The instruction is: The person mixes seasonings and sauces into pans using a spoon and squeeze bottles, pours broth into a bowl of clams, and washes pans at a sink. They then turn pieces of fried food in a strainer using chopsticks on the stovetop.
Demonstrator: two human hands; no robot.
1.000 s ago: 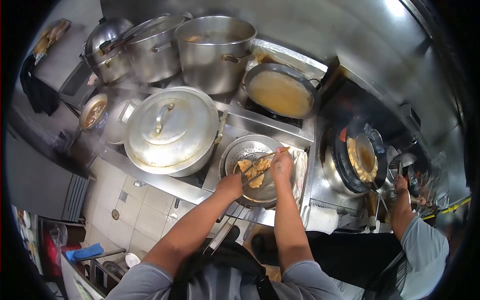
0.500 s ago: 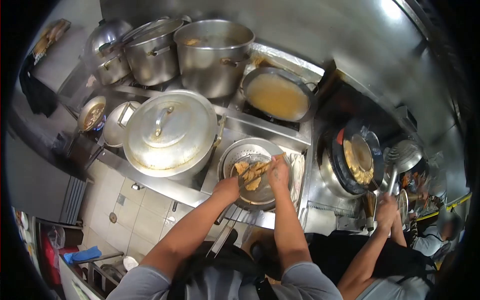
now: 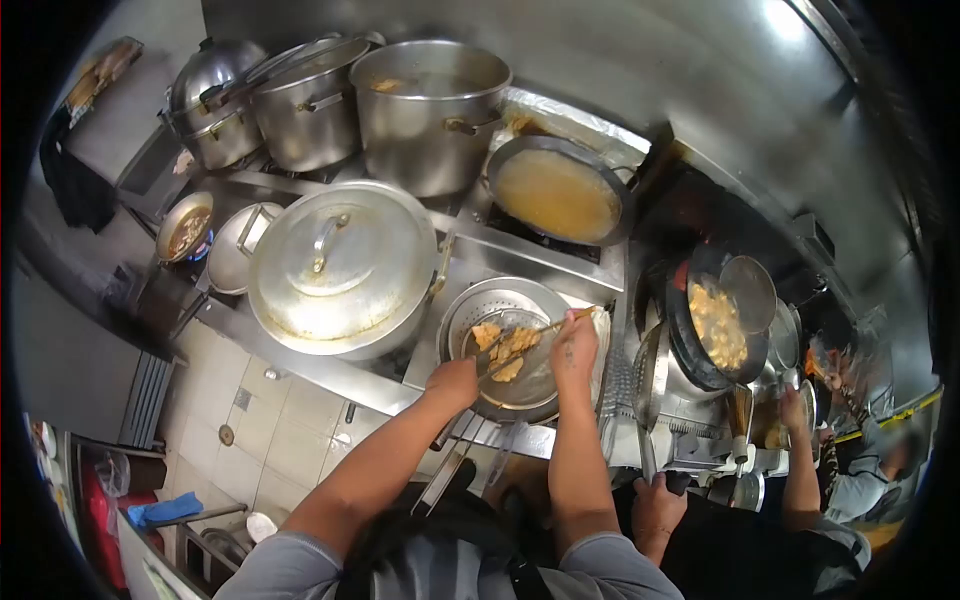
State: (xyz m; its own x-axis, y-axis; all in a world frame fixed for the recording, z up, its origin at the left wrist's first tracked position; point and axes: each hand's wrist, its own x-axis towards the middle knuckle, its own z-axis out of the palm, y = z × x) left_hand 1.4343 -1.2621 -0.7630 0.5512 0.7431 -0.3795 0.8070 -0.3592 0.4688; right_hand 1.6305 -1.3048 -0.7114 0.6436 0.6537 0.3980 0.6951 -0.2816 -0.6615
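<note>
Golden-brown food pieces [image 3: 517, 343] lie in a strainer inside a metal colander [image 3: 512, 296] on the counter. My left hand [image 3: 453, 384] is closed at the strainer's near left side, around a thin dark utensil whose tip reaches toward the food. In my right hand [image 3: 573, 348], at the strainer's right side, are wooden chopsticks [image 3: 575, 318], slanting left toward the pieces. A cloth [image 3: 604, 335] lies beside the colander.
A large lidded pot [image 3: 345, 270] stands to the left. Behind are tall pots [image 3: 430, 130] and a wok of yellowish liquid [image 3: 558, 195]. At right, a co-worker's hand [image 3: 658, 508] holds a ladle near a wok of food [image 3: 715, 325].
My right hand has shifted slightly right with the chopsticks, while my left hand stays nearly in place. The co-worker's hands and ladles have moved, one hand now nearer to me.
</note>
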